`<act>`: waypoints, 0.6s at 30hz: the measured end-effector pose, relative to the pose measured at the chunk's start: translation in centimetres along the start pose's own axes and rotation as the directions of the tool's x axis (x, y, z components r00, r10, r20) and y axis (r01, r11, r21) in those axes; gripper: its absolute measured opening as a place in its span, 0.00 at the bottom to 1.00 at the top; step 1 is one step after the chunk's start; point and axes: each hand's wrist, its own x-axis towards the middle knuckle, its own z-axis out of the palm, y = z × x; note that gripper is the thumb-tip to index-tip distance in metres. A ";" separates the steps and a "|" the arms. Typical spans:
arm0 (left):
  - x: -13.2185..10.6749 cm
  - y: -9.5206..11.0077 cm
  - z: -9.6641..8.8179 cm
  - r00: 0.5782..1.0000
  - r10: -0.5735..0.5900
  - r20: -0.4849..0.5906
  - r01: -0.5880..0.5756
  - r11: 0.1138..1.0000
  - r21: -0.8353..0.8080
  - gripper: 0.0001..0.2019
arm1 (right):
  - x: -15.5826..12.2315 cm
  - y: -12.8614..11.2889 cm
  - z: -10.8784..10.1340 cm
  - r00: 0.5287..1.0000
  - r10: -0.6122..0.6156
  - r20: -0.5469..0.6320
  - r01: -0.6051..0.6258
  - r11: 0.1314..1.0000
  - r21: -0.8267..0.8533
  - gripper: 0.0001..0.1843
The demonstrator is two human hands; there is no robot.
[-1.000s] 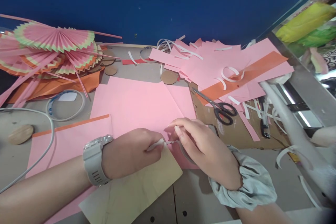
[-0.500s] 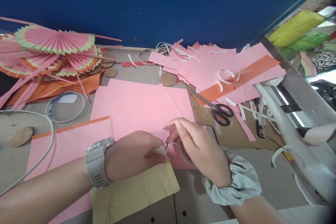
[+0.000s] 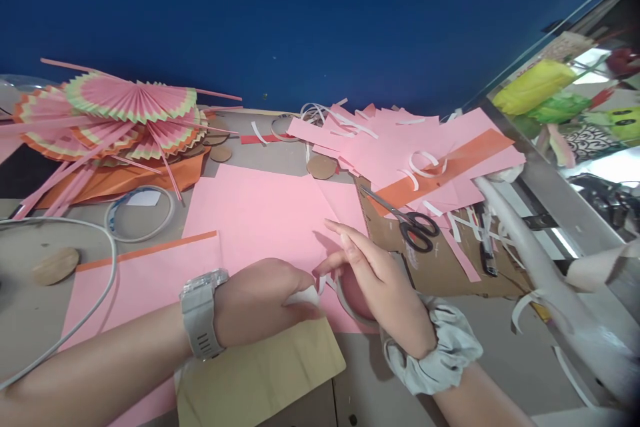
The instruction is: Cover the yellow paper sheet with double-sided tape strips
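The left hand (image 3: 260, 303) is closed, thumb and forefinger pinching the free end of a white strip (image 3: 305, 295) down at the corner of a tan board (image 3: 270, 367). The grip appears to keep the strip taut and anchored. The right hand (image 3: 385, 283) cups a tape roll (image 3: 344, 300) just beside it, palm curled round the ring while the index and middle fingers stretch out over the pink paper sheet (image 3: 265, 213). That leaves the roll free to turn. The strip runs the short gap between the two hands, low over the near edge of the desk (image 3: 30, 307).

A grey wristwatch (image 3: 200, 313) sits on the left wrist and a grey scrunchie (image 3: 440, 353) on the right. Black-handled scissors (image 3: 411, 221) lie on a cardboard piece (image 3: 450, 260) within reach of the right hand. Pleated paper fans (image 3: 130, 103) are stacked well apart at the far left. No brand, label or writing can be read on anything.
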 end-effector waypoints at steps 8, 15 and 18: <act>-0.1 0.1 0.3 0.996 -0.067 -0.058 0.066 0.997 -0.031 0.15 | 0.0 0.5 0.5 0.988 -0.123 -0.093 0.109 0.984 -0.143 0.20; -0.2 -0.2 0.4 0.992 -0.116 -0.043 0.111 0.987 -0.114 0.19 | 0.7 0.7 -3.8 0.893 -0.366 -0.262 0.052 0.662 -0.747 0.16; 0.0 -0.8 0.3 0.991 -0.124 -0.045 0.116 0.983 -0.144 0.21 | 0.4 1.2 -7.2 0.914 -0.266 -0.305 -0.219 0.308 -0.926 0.10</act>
